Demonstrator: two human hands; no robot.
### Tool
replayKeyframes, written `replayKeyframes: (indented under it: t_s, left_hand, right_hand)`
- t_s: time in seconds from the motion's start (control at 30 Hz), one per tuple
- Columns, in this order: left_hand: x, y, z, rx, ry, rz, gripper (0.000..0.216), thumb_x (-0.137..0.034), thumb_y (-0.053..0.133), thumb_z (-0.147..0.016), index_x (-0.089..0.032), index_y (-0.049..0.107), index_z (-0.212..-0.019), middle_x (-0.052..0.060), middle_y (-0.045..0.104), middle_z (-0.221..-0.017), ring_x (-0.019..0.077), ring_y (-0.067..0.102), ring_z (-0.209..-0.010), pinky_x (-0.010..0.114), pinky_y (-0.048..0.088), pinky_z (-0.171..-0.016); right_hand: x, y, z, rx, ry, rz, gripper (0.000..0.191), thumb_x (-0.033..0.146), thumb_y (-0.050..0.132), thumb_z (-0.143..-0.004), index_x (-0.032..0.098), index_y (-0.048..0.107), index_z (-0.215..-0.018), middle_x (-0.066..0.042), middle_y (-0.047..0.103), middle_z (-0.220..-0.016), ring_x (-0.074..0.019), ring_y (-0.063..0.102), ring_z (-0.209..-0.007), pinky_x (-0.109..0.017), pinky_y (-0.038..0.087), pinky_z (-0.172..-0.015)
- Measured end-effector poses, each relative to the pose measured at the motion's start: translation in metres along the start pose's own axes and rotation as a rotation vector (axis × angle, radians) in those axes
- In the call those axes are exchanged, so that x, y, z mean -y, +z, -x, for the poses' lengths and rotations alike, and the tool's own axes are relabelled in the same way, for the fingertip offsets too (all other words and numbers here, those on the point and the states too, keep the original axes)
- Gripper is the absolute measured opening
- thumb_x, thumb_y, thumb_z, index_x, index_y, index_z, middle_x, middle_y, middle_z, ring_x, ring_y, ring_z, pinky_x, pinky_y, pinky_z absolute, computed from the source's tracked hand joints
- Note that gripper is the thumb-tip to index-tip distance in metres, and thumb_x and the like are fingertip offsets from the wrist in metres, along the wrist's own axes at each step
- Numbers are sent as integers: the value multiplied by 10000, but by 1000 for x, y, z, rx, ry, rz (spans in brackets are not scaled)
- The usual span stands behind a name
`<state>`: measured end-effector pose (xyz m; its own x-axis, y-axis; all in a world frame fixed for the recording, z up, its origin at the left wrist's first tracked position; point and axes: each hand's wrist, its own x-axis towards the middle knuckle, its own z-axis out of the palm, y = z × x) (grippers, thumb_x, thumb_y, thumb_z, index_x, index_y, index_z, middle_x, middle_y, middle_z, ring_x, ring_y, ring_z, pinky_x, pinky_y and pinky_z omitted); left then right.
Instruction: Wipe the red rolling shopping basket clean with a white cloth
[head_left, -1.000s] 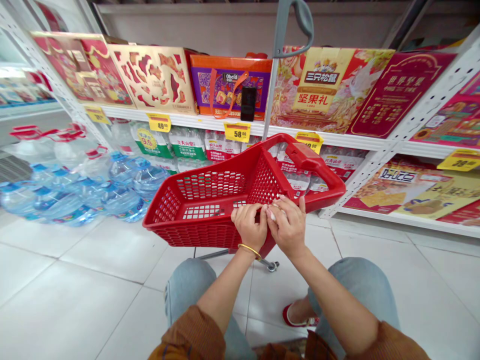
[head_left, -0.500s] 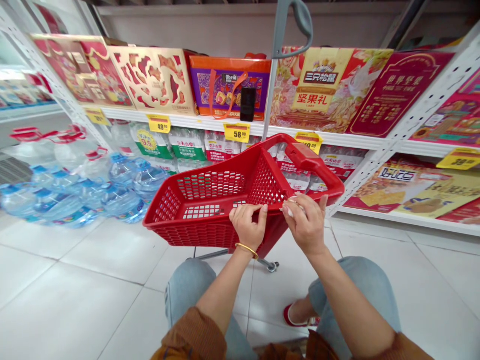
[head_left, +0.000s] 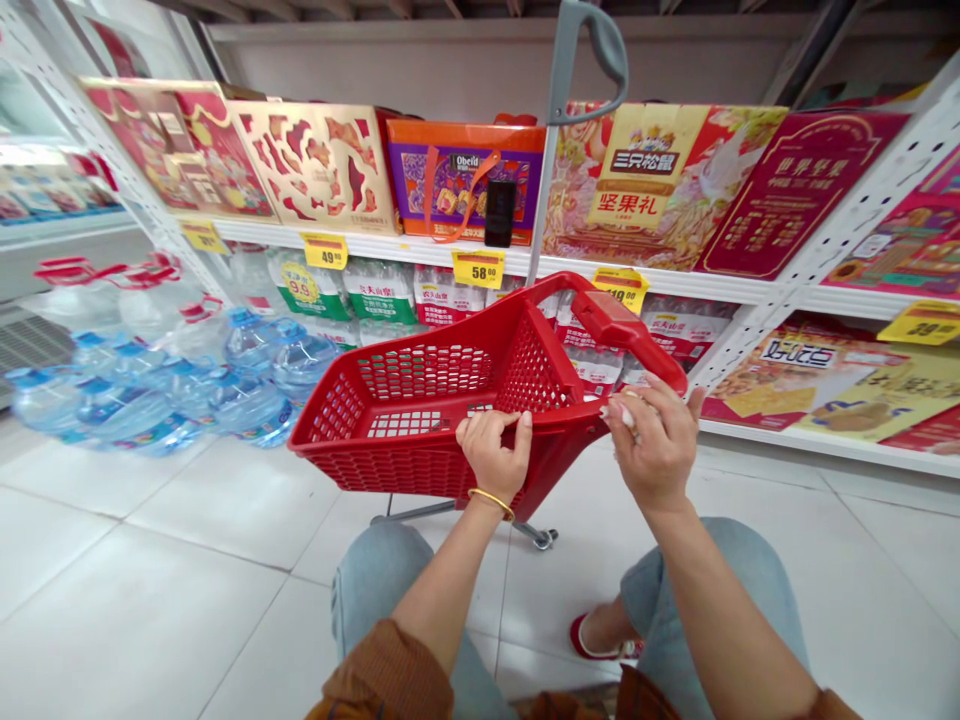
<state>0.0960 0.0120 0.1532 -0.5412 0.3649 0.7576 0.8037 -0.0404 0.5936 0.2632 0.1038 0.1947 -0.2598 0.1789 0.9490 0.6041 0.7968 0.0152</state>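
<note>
A red plastic shopping basket (head_left: 420, 385) on a wheeled frame stands in front of my knees, with nothing visible inside. My left hand (head_left: 495, 455), with a gold bangle on the wrist, grips the basket's near rim with curled fingers. My right hand (head_left: 654, 440) is beside the basket's right rim, under its red handle (head_left: 626, 325), with the fingers closed round something small and white that I cannot make out. A grey pull handle (head_left: 581, 60) rises behind the basket.
White shelves (head_left: 525, 262) hold gift boxes above and packs of bottled water below, with yellow price tags. Large water jugs (head_left: 172, 385) lie on the tiled floor at the left. My knees in jeans and a red shoe show below.
My right hand has moved from next to the left hand, along the basket's rim to the right. The left hand has kept its grip on the rim.
</note>
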Motion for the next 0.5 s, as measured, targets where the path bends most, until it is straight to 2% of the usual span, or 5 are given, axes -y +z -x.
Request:
replayKeyframes:
  t_s: [0.1, 0.27, 0.4, 0.5]
  left_hand:
    - [-2, 0, 1, -8, 0, -10, 238, -357, 561, -882, -210, 591, -697, -7, 634, -649, 158, 552, -665, 346, 345, -760]
    - [-14, 0, 1, 2, 3, -106, 196, -278, 503, -904, -201, 598, -752, 24, 658, -732, 184, 589, -774, 402, 340, -885]
    - [-32, 2, 2, 78, 200, -65, 214, -230, 470, -914, -197, 634, -1047, 82, 704, -1041, 217, 608, -1038, 428, 332, -1030]
    - [-45, 7, 7, 196, 308, 5, 386, -232, 428, -934, -194, 500, -1311, 99, 653, -1220, 212, 566, -1163, 400, 357, -1052]
  right_hand:
    - [2, -2, -1, -4, 71, -50, 117, 221, 625, -859, 206, 652, -972, -65, 659, -1007, -262, 589, -1147, -532, 298, -1123]
    - [12, -4, -7, 46, 144, -84, 92, 235, 616, -862, 190, 653, -933, -81, 630, -959, -228, 612, -992, -501, 406, -1051]
    - [16, -5, -12, 67, 126, -87, 85, 235, 589, -874, 198, 648, -924, -68, 624, -921, -214, 604, -957, -493, 406, -1052]
    - [19, -7, -13, 64, 112, -95, 93, 230, 587, -871, 200, 643, -939, -69, 623, -937, -215, 601, -972, -484, 417, -1040]
